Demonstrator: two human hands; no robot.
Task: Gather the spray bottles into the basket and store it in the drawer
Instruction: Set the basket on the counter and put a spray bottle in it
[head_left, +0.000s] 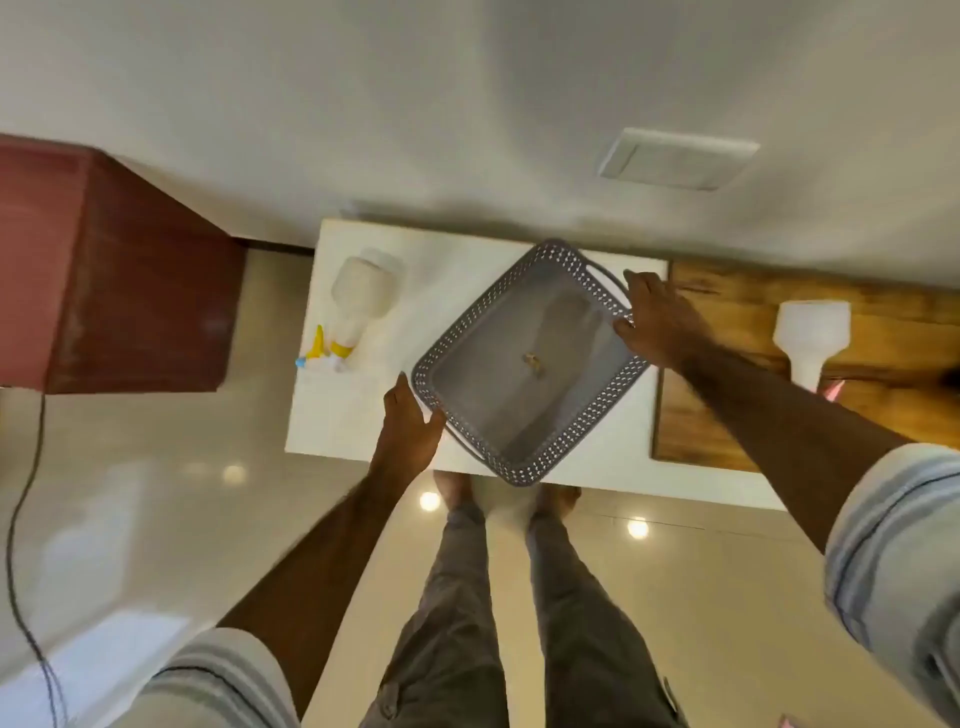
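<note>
Both hands, left (410, 421) and right (657, 325), grip the basket (530, 358) mid-frame on the white worktop (358, 415), still without bottles: one bottle (358, 306) lies left, another (810, 332) stands right, so nothing is gathered or stored yet.

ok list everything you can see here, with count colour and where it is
basket: 1, grey, perforated rim, on the white table, turned diagonally; only a small scrap inside
spray bottles: 2, white; one with yellow trigger lying on the table's left side, one on the wooden surface at right
white table: 1, white, centre, against the wall
wooden surface: 1, brown, right of the table
cabinet: 1, dark red, left
cable: 1, black, on the floor at left
wall plate: 1, white, on the wall
left hand: holds the basket's near-left end
right hand: holds the basket's far-right end
</note>
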